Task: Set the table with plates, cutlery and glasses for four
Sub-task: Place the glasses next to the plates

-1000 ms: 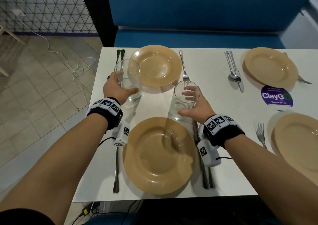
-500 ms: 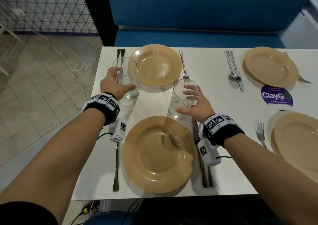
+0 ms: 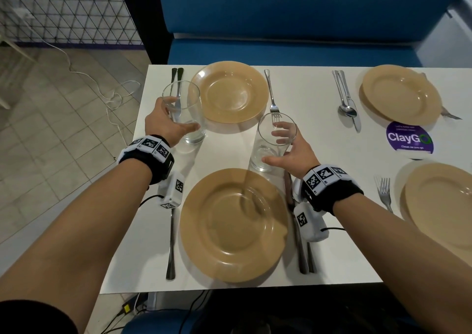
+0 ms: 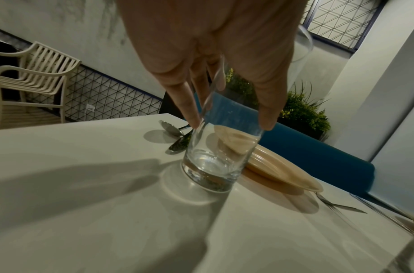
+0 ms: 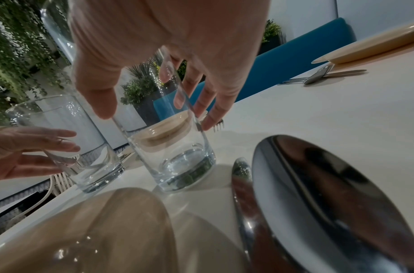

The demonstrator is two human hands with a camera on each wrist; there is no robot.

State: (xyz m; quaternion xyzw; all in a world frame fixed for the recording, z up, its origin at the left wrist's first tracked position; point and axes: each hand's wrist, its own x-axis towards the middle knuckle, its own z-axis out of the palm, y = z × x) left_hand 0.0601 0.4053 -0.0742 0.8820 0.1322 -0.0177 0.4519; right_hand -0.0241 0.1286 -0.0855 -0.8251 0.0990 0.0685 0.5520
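Observation:
Two clear glasses stand upright on the white table (image 3: 229, 152). My left hand (image 3: 182, 115) wraps the left glass (image 3: 190, 109) just left of the far-left plate (image 3: 229, 91); thumb and fingers lie on opposite sides of the left glass (image 4: 215, 157), whose base is on the table. My right hand (image 3: 270, 146) holds the right glass (image 3: 268, 152) between the near plate (image 3: 235, 226) and a fork (image 3: 272, 96). In the right wrist view thumb and fingers bracket this glass (image 5: 178, 160), with the left glass (image 5: 91, 151) beside it.
Two more tan plates lie at far right (image 3: 398, 96) and near right (image 3: 439, 206). Cutlery flanks each plate: a spoon and knife (image 3: 346, 103), a fork (image 3: 384, 193), a fork (image 3: 171, 244), and a knife and spoon (image 3: 300, 244). A purple sticker (image 3: 408, 138) is on the table. A blue bench stands behind.
My left hand has carried its glass away from me, up beside the far-left plate, and its base now rests on the table. The right hand and its glass have hardly moved.

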